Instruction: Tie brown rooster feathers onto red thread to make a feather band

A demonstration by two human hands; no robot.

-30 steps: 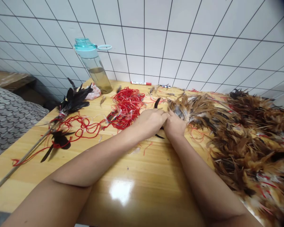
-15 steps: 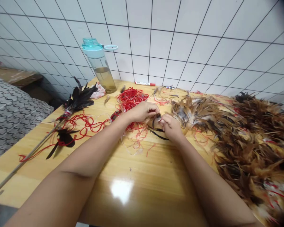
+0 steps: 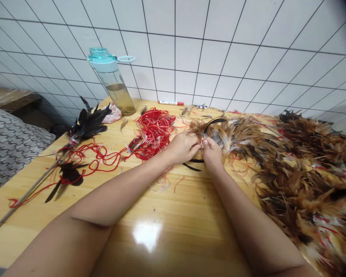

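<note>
At the far left we see a grey patterned cushion (image 3: pixel 8 146) beside the table (image 3: pixel 167 215), whose glossy yellow wood throws back a bright patch of light near us. A thin stick (image 3: pixel 25 192) lies slantwise across the left end of the table, its upper end bound with black feathers (image 3: pixel 88 123). Red cord (image 3: pixel 89 157) trails loosely from it over the wood, past another dark feather (image 3: pixel 66 177). Behind stands a clear bottle (image 3: pixel 112 82) with a teal lid, partly filled with brownish liquid, against the wall (image 3: pixel 219 46) of white tiles with dark joints. A pinkish wad (image 3: pixel 113 113) lies at its foot. Further right a tangle of red strings (image 3: pixel 152 132) rests on the wood, and a red and white marker (image 3: pixel 171 102) lies along the wall's base.

Our left hand (image 3: pixel 183 148) and right hand (image 3: pixel 212 154) meet near the middle of the table, fingertips close together, both pinching a small brown feather bunch (image 3: pixel 207 129) at the left edge of the feather pile (image 3: pixel 302 173). A thin black feather (image 3: pixel 192 167) lies on the wood just under the hands. The pile, brown with dark and pale tips and bits of red string, covers the whole right end of the table.
</note>
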